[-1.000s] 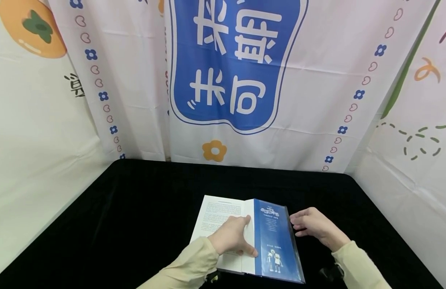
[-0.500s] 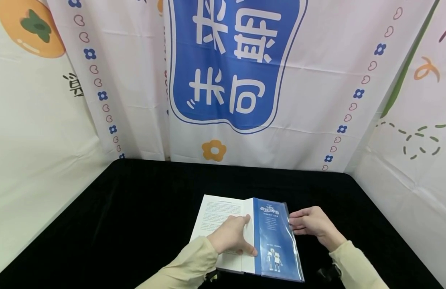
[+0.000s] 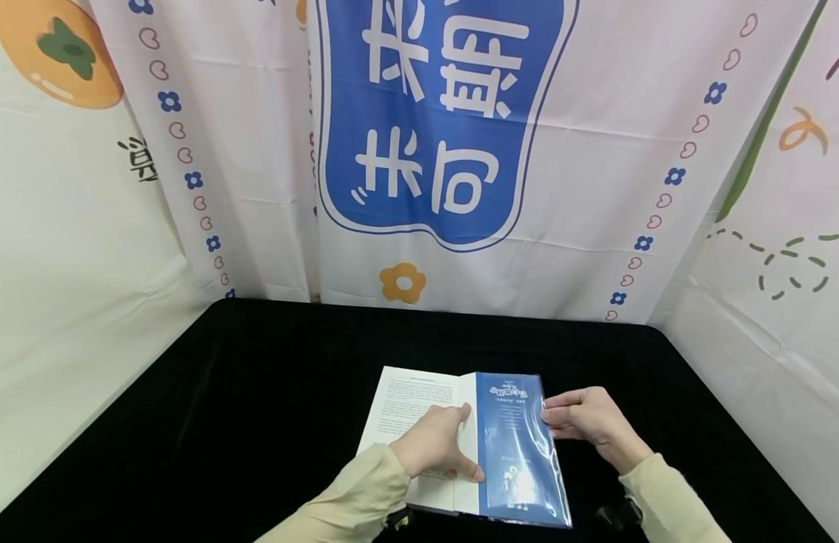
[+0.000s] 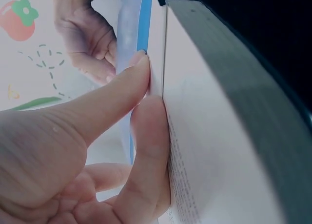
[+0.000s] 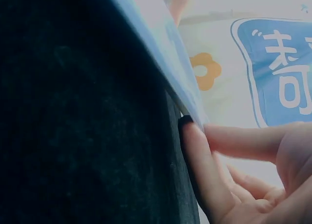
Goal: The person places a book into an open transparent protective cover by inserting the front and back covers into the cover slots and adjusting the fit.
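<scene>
A book (image 3: 409, 396) lies open on the black-covered table, with printed text on its left page. At its right side lies a blue cover flap (image 3: 511, 422) in a shiny clear plastic sleeve. My left hand (image 3: 436, 445) presses on the book, fingers on the white page and thumb by the flap's blue inner edge. In the left wrist view, the thick page block (image 4: 234, 97) shows beside those fingers. My right hand (image 3: 592, 422) pinches the outer edge of the flap between thumb and fingertips. In the right wrist view, the flap (image 5: 161, 38) tilts up from the table.
Black cloth (image 3: 277, 392) covers the table around the book. A printed white curtain (image 3: 582, 188) hangs behind the far edge, with similar sheets at both sides. Dark wrist gear (image 3: 619, 515) sits below the right sleeve.
My right fingers have moved slightly left and taken hold of the flap's outer edge. The flap has bent and lifted a little, and glare now crosses it. My left hand has stayed put.
</scene>
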The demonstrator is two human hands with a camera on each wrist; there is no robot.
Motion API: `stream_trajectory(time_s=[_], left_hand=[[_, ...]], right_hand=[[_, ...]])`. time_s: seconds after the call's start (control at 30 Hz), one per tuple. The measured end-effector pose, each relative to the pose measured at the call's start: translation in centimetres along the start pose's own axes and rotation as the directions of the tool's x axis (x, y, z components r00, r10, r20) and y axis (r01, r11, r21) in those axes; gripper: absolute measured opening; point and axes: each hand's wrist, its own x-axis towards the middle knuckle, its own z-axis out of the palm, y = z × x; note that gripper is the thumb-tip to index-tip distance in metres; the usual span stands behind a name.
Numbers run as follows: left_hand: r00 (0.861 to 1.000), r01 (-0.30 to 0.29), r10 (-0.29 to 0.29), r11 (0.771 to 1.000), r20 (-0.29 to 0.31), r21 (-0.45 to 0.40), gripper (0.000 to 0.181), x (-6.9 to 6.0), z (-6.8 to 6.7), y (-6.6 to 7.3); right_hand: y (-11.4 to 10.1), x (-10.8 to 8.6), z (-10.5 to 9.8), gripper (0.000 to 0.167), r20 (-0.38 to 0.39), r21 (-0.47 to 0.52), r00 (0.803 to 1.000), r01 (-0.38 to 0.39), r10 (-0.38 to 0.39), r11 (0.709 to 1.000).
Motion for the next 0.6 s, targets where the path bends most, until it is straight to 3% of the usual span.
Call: stream_trajectory(time_s=[0.13, 0.4, 0.6], left_hand=[[1.000, -0.002, 0.002, 1.000, 0.001, -0.012, 0.105, -0.06, -0.02, 0.05], [1.000, -0.010, 0.011, 0.999, 0.014, -0.043, 0.103, -0.05, -0.11, 0.10], [1.000, -0.011, 0.012, 0.999, 0.029, -0.050, 0.102, -0.03, -0.25, -0.16]], right_hand=[[-0.23, -0.10, 0.02, 0.022, 0.003, -0.032, 1.000, -0.026, 0.026, 0.999], [-0.20, -0.17, 0.48, 0.014, -0.028, -0.119, 0.999, 0.023, -0.026, 0.993], [-0.74, 0.19, 0.80, 0.008, -0.041, -0.135, 0.999, 0.005, -0.011, 0.991]])
